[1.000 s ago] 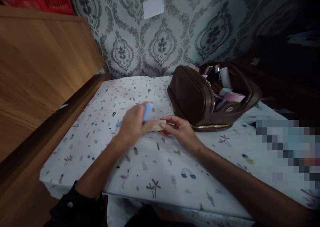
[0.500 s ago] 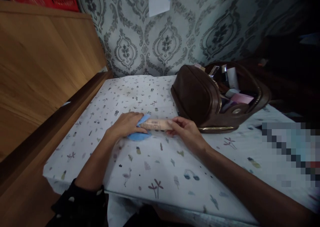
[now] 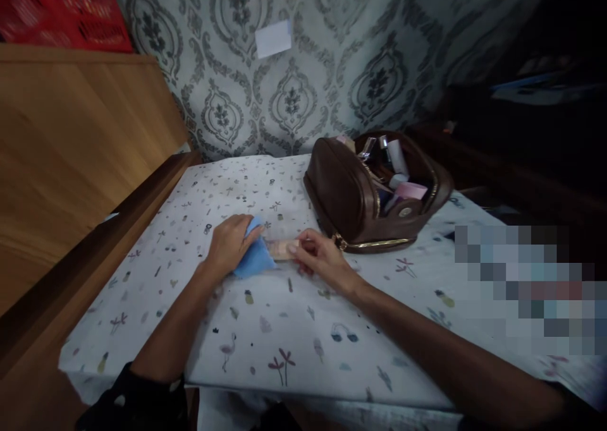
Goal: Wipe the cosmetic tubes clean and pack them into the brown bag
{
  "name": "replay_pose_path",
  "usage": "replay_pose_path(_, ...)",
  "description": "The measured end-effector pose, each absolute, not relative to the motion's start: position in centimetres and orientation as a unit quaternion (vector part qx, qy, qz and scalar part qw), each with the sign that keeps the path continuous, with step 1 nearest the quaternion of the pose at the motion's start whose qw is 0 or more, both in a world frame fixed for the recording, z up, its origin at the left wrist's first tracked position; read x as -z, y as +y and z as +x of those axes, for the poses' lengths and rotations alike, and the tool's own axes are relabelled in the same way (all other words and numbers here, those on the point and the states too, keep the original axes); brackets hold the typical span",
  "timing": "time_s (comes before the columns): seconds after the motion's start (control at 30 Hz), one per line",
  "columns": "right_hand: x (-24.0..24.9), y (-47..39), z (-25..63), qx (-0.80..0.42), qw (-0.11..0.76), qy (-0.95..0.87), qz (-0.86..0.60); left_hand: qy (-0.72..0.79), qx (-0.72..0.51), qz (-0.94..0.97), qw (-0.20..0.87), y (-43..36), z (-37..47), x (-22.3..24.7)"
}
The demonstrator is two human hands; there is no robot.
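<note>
The person is holding a slim, pale beige tube (image 3: 281,250) between both hands, above the patterned white tablecloth (image 3: 190,292) and to the left of a brown bag (image 3: 344,184). The tube is lying nearly level, running crosswise in front of the person, and its visible stretch is looking peachy and smooth, with faint darker marks showing toward the cloth side; these are too blurred to read. The right hand (image 3: 322,260) is pinching the tube's right end, thumb in front and the other fingers curling behind. The left hand (image 3: 232,241) is gripping a soft, bright blue cloth (image 3: 255,260), which is folding over the tube's left end and hiding it, its lower corner hanging loose below the fingers; how firmly that hand is pressing on the tube, one cannot tell. The bag is standing just beyond the right hand, its gold zip gaping, and is holding a pink item (image 3: 411,191), a white tube (image 3: 397,158) and other small containers. Behind the table, grey damask wallpaper (image 3: 291,99) is covering the wall
</note>
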State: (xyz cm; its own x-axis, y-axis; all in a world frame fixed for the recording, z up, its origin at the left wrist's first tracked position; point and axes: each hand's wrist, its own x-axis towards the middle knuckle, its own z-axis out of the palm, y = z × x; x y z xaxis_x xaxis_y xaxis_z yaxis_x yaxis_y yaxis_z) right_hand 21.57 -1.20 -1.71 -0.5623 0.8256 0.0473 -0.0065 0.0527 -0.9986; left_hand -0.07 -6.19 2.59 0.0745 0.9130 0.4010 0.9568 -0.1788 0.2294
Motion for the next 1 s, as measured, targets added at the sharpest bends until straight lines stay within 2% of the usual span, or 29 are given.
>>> replay_pose_path(0.1,1.6,-1.5,21.6,-0.590,0.336,-0.662,-0.318,-0.543,0.270,-0.795,0.003,-6.6,3.0,-1.7)
replay_pose_path(0.2,1.4,-1.6,21.7,-0.570,0.346,-0.677,-0.311,-0.490,0.212,-0.845,-0.030,-6.7,4.5,-1.1)
replay_pose_path(0.47,0.6,-0.5,22.1,-0.595,0.377,-0.610,-0.364,-0.619,0.073,-0.782,-0.033,-5.6,0.0,-2.1)
replay_pose_path(0.7,0.3,-0.1,22.4,-0.565,0.410,-0.637,-0.327,-0.612,0.118,-0.771,-0.130,-5.6,-0.9,-3.4)
replay_pose_path(0.87,-0.2,-0.7,22.3,-0.630,0.406,-0.619,-0.234,-0.626,0.184,-0.739,-0.163,-6.0,-1.4,-4.0)
replay_pose_path(1.0,-0.3,-1.0,22.0,-0.685,0.417,-0.556,-0.220,-0.617,0.244,-0.712,-0.230,-6.4,-0.8,-3.9)
